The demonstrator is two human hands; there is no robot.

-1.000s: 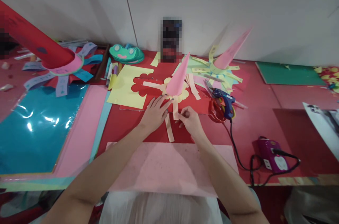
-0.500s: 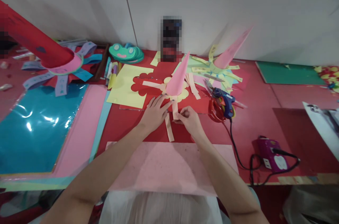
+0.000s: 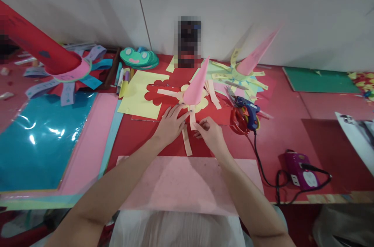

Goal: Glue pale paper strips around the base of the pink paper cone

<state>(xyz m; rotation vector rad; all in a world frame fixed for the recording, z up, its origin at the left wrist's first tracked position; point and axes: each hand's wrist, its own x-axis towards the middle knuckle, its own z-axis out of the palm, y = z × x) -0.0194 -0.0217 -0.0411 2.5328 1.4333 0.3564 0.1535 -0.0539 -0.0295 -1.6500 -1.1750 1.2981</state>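
A pink paper cone (image 3: 196, 87) stands on a pale yellow scalloped paper flower (image 3: 202, 103). A pale paper strip (image 3: 192, 119) runs from the flower's near edge toward me. My right hand (image 3: 210, 132) pinches the strip's near end between thumb and finger. Fingers spread, my left hand (image 3: 173, 124) lies flat beside the strip, its fingertips at the flower's edge. Another strip (image 3: 169, 93) sticks out to the left over red scalloped paper (image 3: 152, 95). One loose strip (image 3: 187, 142) lies below my left hand, and more strips (image 3: 214, 95) lie right of the cone.
A blue glue gun (image 3: 247, 111) and red-handled scissors (image 3: 240, 122) lie to the right, with a cord running to a purple power box (image 3: 300, 171). Behind them stands a second pink cone (image 3: 257, 52). Pink foam sheet (image 3: 187, 184) lies nearest me; a blue sheet (image 3: 43, 142) is left.
The strip's near end has lifted or shifted slightly away from me with my right hand's pinch. My left hand has stayed in place.
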